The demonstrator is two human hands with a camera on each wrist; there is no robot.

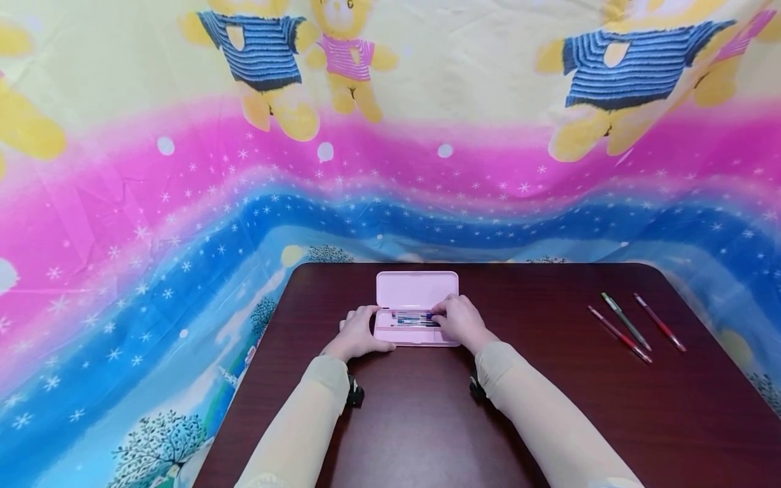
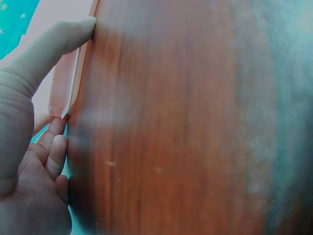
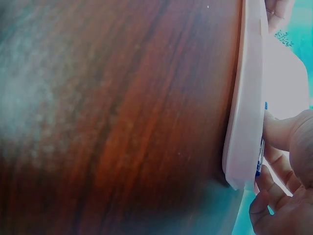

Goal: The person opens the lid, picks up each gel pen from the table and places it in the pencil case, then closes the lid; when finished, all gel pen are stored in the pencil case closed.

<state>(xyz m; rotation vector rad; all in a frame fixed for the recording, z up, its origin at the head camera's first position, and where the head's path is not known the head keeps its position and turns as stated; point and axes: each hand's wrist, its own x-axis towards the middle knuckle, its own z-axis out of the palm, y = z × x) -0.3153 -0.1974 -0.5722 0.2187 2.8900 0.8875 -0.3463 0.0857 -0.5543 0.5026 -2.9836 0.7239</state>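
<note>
A pink pencil case (image 1: 417, 336) lies on the table with its lid (image 1: 417, 289) raised at the back. Several pens (image 1: 410, 319) lie side by side in its tray. My left hand (image 1: 356, 332) grips the case's left end, its thumb along the front edge and its fingers around the side, as the left wrist view also shows. At the right end, my right hand (image 1: 462, 322) reaches into the tray and pinches a pen with blue ends (image 3: 258, 166) between thumb and fingers. Part of that pen is hidden by the hand and the case wall.
On the right side of the dark wooden table (image 1: 415, 427) lie two red pens (image 1: 619, 333) (image 1: 660, 322) with a green pen (image 1: 626, 321) between them. A patterned curtain (image 1: 390, 169) hangs behind and beside the table.
</note>
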